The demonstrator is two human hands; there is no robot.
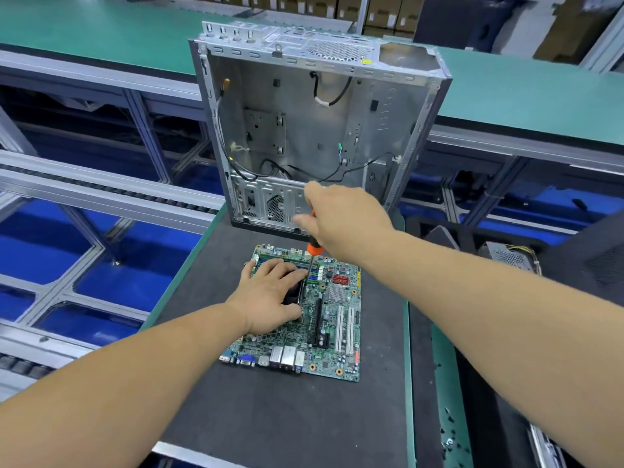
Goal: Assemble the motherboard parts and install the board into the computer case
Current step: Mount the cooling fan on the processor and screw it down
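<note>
Right hand [341, 219] grasping screwdriver [313, 246] upright over motherboard [304, 315]; left hand [270, 295] released, flat on black cooler [293, 292].

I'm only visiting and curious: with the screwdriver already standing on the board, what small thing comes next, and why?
Probably turn the screwdriver. The right hand grips its orange handle, the tip is down beside the black part on the motherboard, and the left hand rests on that part, seemingly steadying it.

Motherboard [332, 332] and computer case [317, 130], unassembled

Green board flat on dark mat, white and black slots up, rear ports along near edge; open silver case just behind, apart, empty interior with loose black cables facing camera.
</note>
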